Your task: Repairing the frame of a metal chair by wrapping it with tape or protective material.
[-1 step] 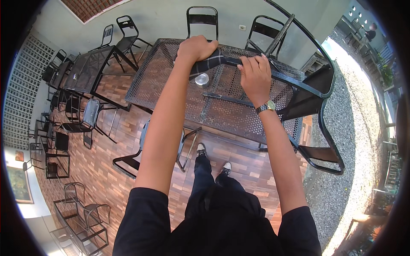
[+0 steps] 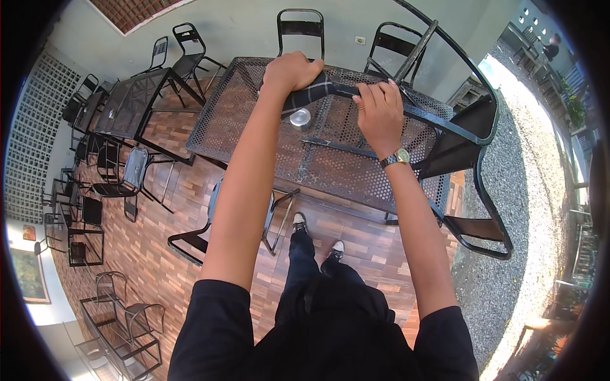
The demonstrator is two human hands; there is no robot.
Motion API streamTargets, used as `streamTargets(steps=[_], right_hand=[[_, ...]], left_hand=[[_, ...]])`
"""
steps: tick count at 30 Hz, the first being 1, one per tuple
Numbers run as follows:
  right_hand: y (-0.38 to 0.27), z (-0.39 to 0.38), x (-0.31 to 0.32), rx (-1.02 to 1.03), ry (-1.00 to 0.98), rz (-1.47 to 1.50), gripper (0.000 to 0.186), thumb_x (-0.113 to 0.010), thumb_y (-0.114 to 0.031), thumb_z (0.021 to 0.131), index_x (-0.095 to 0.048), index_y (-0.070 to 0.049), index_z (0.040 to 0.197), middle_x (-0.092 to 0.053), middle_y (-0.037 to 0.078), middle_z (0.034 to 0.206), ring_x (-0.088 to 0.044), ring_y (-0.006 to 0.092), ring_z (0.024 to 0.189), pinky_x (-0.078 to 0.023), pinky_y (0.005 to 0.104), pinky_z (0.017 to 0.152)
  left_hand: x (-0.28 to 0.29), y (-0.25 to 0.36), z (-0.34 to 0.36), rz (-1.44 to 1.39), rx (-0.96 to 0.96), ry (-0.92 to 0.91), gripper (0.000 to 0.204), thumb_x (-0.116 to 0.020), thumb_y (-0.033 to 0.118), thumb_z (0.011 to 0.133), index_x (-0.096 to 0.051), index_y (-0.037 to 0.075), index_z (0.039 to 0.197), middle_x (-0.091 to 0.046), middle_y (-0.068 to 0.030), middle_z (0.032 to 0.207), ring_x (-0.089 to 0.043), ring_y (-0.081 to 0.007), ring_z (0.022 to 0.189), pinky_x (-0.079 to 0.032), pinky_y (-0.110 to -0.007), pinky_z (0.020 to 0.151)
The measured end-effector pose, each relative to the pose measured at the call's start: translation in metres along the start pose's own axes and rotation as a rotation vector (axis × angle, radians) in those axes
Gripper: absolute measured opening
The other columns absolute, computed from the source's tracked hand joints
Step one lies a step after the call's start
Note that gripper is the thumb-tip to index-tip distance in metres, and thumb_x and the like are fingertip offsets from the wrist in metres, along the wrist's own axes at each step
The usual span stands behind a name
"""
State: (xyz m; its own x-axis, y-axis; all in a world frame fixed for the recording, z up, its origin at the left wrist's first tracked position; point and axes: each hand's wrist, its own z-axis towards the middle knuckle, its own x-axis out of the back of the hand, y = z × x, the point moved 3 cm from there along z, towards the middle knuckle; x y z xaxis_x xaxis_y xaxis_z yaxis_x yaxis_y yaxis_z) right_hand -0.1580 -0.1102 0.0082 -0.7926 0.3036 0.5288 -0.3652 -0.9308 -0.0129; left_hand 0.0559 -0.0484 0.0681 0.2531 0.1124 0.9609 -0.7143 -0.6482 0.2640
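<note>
A black metal chair (image 2: 438, 123) lies tipped over on a perforated metal table (image 2: 254, 136), its frame sticking out past the right end. My left hand (image 2: 292, 73) is closed on a dark checked cloth (image 2: 309, 93), which is wrapped about the end of one chair leg. Further right along that same leg, my right hand (image 2: 380, 117) has its fingers curled over the bar; a watch (image 2: 396, 158) is on that wrist. Just below the cloth, a small round glass ashtray (image 2: 300, 118) rests on the tabletop.
Two black chairs (image 2: 301, 28) stand behind the table by the wall. A blue-grey chair (image 2: 216, 203) is beside my left forearm, close to my legs. More tables (image 2: 130, 105) and chairs fill the left side. Gravel (image 2: 508, 267) borders the tiled floor on the right.
</note>
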Motion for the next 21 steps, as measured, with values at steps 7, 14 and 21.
streamTargets(steps=[7, 14, 21], right_hand=[[0.0, 0.001, 0.001, -0.003, 0.002, -0.004, 0.025, -0.071, -0.022, 0.092, -0.069, -0.008, 0.111, -0.065, 0.005, 0.101, -0.058, 0.0265, 0.108, -0.044, 0.048, 0.112], [0.0, 0.002, 0.001, 0.004, 0.002, -0.009, 0.025, -0.071, -0.023, 0.091, -0.07, -0.008, 0.111, -0.065, 0.005, 0.101, -0.058, 0.0265, 0.108, -0.044, 0.0481, 0.112], [0.0, 0.001, 0.002, 0.003, -0.001, -0.002, 0.025, -0.072, -0.023, 0.091, -0.07, -0.008, 0.111, -0.065, 0.005, 0.101, -0.058, 0.0264, 0.108, -0.044, 0.048, 0.112]], left_hand=[[-0.007, -0.004, -0.013, -0.218, -0.126, 0.388, 0.043, -0.064, 0.046, 0.085, -0.075, 0.005, 0.09, -0.075, -0.0168, 0.099, -0.071, -0.037, 0.099, -0.055, -0.046, 0.09], [-0.04, -0.009, -0.035, -0.117, -0.459, 0.999, 0.02, -0.065, 0.024, 0.085, -0.07, 0.006, 0.077, -0.07, -0.0075, 0.086, -0.065, -0.0305, 0.082, -0.048, -0.047, 0.075], [-0.045, -0.01, -0.04, -0.052, -0.56, 1.08, 0.018, -0.064, 0.026, 0.085, -0.069, 0.009, 0.079, -0.066, -0.0048, 0.081, -0.062, -0.0278, 0.081, -0.045, -0.044, 0.079]])
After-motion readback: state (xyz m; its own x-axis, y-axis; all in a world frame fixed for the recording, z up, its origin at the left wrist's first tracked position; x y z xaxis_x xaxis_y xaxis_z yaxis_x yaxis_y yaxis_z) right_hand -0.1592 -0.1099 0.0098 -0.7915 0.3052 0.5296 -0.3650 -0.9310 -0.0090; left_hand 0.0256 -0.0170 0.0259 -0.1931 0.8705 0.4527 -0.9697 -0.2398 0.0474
